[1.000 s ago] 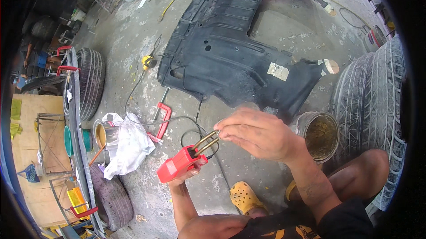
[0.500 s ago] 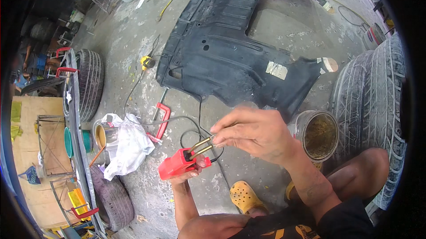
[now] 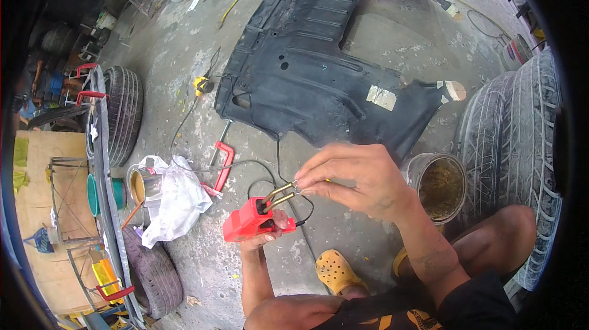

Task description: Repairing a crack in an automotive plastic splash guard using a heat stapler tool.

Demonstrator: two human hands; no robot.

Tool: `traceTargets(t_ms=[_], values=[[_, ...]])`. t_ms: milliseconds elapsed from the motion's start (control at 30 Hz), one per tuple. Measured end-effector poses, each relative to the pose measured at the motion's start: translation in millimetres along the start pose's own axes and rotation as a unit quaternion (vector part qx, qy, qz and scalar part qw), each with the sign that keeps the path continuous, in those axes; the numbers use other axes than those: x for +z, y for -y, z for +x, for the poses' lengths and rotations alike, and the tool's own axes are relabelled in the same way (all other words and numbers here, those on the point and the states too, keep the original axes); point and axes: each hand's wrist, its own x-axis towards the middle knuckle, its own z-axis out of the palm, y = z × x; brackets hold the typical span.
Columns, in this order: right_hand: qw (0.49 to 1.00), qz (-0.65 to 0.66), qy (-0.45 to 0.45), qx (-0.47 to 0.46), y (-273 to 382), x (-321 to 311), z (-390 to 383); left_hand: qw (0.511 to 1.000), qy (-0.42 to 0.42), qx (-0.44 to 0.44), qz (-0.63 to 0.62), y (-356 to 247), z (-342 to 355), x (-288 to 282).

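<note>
you seem to be at the fitting step: a small wire piece (image 3: 297, 188) sits at the tips of the two brass-coloured prongs (image 3: 278, 194) on the red tool (image 3: 241, 222), in front of you above the concrete floor (image 3: 202, 262). the next move likely calls for a steady tool and a fine adjustment, so that the wire lines up with both prong ends; a slip there could drop or bend something that thin.

your left hand (image 3: 261, 241) is wrapped around the red tool from below and behind, its fingers curled on the body, prongs tilted up toward your other hand. your right hand (image 3: 362, 178) comes in from the right with thumb and forefingers nearly together, pinching the wire piece at the prong ends; the other fingers bend loosely behind. how firmly the wire is seated is too small to tell.

beyond your hands the large black panel (image 3: 294, 88) lies on the floor, with a red clamp (image 3: 225, 169) near its lower left edge.
</note>
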Motion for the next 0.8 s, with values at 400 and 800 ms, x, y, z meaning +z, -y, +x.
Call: traceTargets(t_ms=[400,800], values=[[0.999,-0.013,0.021,-0.021,-0.5,-3.4,0.8,0.998,-0.048,-0.011,0.027,5.7,-12.7,-9.1],[0.999,-0.041,0.025,-0.022,-1.1,-2.1,-1.6,0.996,-0.059,-0.007,0.069,0.3,-12.8,-9.6]])
